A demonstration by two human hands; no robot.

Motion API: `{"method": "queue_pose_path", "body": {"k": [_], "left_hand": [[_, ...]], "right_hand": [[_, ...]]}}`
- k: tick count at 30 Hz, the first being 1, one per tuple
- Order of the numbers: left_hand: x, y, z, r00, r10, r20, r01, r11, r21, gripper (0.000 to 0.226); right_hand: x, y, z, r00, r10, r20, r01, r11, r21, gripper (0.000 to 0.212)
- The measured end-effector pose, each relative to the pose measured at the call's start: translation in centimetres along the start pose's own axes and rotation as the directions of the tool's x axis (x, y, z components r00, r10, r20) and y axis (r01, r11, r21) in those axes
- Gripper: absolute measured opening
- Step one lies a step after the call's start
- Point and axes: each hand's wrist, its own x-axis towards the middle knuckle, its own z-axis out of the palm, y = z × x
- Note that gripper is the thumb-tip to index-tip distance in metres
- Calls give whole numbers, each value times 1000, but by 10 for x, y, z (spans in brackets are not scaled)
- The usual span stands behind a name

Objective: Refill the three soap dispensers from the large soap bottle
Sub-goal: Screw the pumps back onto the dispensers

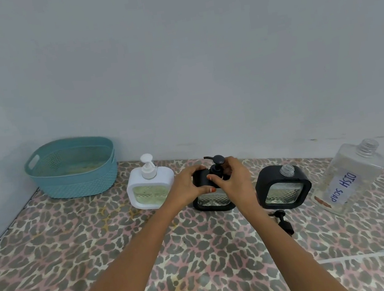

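My left hand point(186, 191) grips the top of the middle black dispenser point(213, 203), near the back edge of the tabletop point(77, 249). My right hand point(236, 183) pinches its pump point(218, 160). I think I am twisting it. Next, the open dispenser point(283, 187) beside it needs the loose pump point(283, 221) lying in front.

Light is soft, even and cool, from no source I can place; the wall point(197, 57) reads flat blue-grey. Shadows on the tablecloth point(77, 249) are faint. Small glints sit on the large soap bottle point(354, 171). My left hand point(187, 188) on the black dispenser point(213, 203) and right hand point(236, 183) on its pump point(218, 159) look fairly sharp. The wide lens bows the tablecloth's edges; corners soften.
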Motion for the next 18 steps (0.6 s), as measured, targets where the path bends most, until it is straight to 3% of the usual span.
{"method": "queue_pose_path", "body": {"k": [7, 11, 18], "left_hand": [[2, -1, 0, 1000, 11, 6, -11, 1000, 9, 59], [0, -1, -1, 1000, 10, 8, -10, 1000, -2, 61], [-1, 2, -1, 1000, 20, 1, -20, 1000, 3, 58]], "right_hand": [[0, 5, -5, 992, -36, 120, 25, 996, 89, 45], [1, 8, -15, 976, -37, 213, 20, 997, 79, 29], [-1, 4, -2, 998, 47, 42, -51, 993, 108, 31]]}}
